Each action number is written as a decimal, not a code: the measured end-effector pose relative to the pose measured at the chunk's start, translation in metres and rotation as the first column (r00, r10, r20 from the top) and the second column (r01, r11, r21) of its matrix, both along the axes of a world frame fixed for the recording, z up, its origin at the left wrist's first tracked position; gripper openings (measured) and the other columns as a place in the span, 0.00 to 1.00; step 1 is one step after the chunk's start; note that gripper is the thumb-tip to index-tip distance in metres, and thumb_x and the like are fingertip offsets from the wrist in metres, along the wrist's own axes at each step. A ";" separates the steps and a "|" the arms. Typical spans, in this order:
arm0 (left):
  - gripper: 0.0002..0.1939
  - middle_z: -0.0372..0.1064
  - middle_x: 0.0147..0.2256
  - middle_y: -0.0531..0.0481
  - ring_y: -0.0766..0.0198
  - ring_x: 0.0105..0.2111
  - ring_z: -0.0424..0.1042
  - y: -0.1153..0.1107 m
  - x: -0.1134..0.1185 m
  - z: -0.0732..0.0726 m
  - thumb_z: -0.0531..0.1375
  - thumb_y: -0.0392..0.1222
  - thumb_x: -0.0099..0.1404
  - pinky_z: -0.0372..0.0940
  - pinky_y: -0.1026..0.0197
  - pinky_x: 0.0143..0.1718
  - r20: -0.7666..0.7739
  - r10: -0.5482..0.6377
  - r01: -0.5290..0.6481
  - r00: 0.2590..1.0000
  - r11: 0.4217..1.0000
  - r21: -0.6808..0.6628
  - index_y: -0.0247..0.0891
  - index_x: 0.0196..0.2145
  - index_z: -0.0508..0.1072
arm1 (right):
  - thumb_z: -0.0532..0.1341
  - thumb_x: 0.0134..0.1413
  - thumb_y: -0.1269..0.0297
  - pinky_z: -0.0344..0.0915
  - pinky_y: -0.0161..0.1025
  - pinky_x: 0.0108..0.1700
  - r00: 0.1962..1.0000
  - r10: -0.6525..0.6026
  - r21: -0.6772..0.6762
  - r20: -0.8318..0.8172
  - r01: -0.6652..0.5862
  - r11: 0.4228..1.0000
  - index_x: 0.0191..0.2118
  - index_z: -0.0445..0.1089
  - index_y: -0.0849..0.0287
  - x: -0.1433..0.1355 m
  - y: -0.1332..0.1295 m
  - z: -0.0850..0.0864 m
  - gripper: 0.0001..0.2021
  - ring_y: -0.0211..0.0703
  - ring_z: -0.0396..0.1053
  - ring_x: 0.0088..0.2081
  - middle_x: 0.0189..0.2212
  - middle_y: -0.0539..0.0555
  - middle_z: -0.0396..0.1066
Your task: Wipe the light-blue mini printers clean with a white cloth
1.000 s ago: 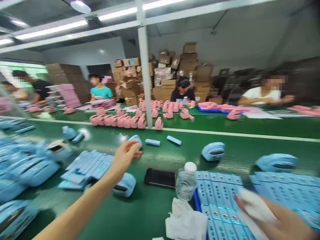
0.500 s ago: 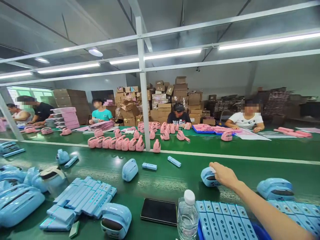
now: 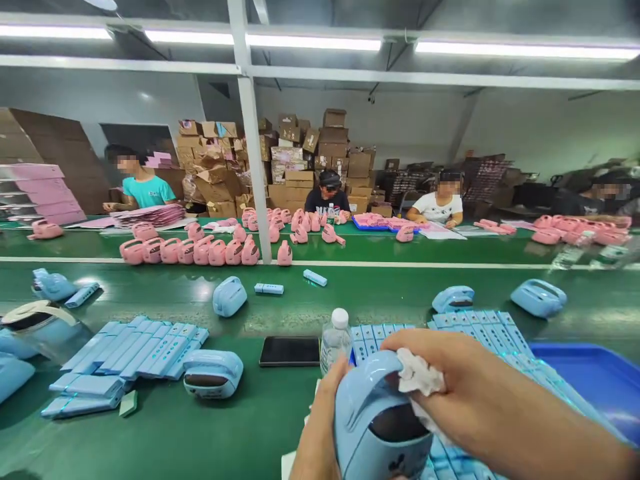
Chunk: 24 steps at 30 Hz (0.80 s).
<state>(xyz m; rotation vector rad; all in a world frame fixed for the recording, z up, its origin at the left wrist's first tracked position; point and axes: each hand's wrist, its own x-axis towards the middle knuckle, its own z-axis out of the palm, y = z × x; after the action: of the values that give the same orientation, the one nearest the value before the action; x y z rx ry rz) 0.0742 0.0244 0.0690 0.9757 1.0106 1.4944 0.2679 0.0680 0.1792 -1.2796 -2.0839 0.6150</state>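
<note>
Moved since earlier frame: blue device [image 3: 373,417] lifted off tabletop [image 3: 250,427], now lower centre, cradled by left hand [image 3: 317,433]; right hand [image 3: 480,393] pressing white cloth [image 3: 417,375] against it (likely wiping).

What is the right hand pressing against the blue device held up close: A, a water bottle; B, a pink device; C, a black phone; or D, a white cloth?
D: the right hand bunches a white cloth against the top of the blue device, which the left hand steadies, while the black phone and water bottle sit on the green table.
</note>
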 end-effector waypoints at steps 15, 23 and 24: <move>0.37 0.80 0.51 0.36 0.42 0.47 0.80 -0.029 -0.042 -0.027 0.77 0.53 0.53 0.74 0.48 0.49 0.244 -0.219 0.206 0.945 0.975 0.079 0.41 0.58 0.74 | 0.73 0.52 0.36 0.72 0.46 0.61 0.662 -0.295 -0.522 -0.689 -0.172 0.835 0.67 0.69 0.49 -0.048 -0.057 -0.161 0.40 0.62 0.68 0.65 0.66 0.60 0.69; 0.33 0.83 0.43 0.43 0.52 0.38 0.83 -0.035 -0.044 -0.046 0.78 0.50 0.53 0.76 0.58 0.40 0.193 -0.081 0.067 0.978 0.994 0.081 0.44 0.54 0.76 | 0.76 0.53 0.43 0.71 0.39 0.59 0.604 -0.165 -0.452 -0.780 -0.361 0.816 0.68 0.66 0.40 -0.055 -0.059 -0.157 0.39 0.56 0.71 0.63 0.63 0.52 0.73; 0.31 0.83 0.42 0.44 0.52 0.36 0.83 -0.034 -0.042 -0.047 0.78 0.49 0.53 0.76 0.58 0.39 0.202 -0.085 0.068 0.976 0.993 0.093 0.45 0.53 0.77 | 0.76 0.54 0.43 0.71 0.40 0.59 0.609 -0.161 -0.451 -0.777 -0.359 0.817 0.68 0.65 0.40 -0.054 -0.060 -0.158 0.38 0.57 0.71 0.63 0.63 0.52 0.73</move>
<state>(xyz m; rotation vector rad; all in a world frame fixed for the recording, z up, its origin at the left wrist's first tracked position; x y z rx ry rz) 0.0321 -0.0099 0.0225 0.8886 0.7581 1.5491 0.2135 0.0084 0.0213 -0.8711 -1.2178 1.6339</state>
